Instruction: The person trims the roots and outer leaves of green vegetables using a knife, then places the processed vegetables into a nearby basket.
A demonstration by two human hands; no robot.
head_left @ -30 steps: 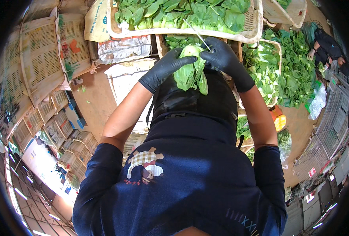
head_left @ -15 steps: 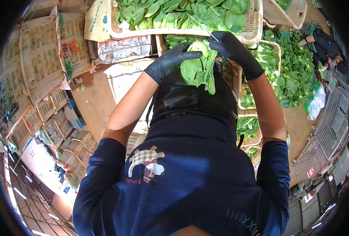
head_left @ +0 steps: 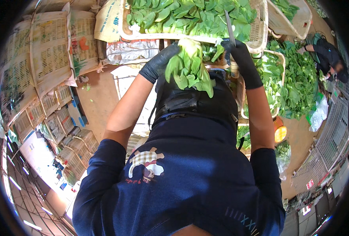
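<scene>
My left hand [head_left: 163, 62], in a black glove, is closed around the base of a head of bok choy [head_left: 189, 65]. Its leaves hang down in front of my dark apron. Off to the right, my gloved right hand [head_left: 242, 59] grips a knife [head_left: 230, 29], its narrow blade pointing up and away from me. Beside the right fingers is a loose green leaf [head_left: 218, 54]; whether they hold it I cannot tell. Just beyond both hands stands a pale plastic crate [head_left: 170, 37] filled with bok choy.
More greens [head_left: 298, 78] are heaped at the right, beside another filled crate [head_left: 283, 65]. A person in dark clothes [head_left: 327, 53] bends over that heap. Stacked crates [head_left: 50, 51] stand at the left. An orange round container [head_left: 279, 130] sits near my right forearm.
My hands have moved apart; the right, with the knife, went right and its blade swung more upright. The bok choy moved slightly left and turned, its leaves now hanging downward.
</scene>
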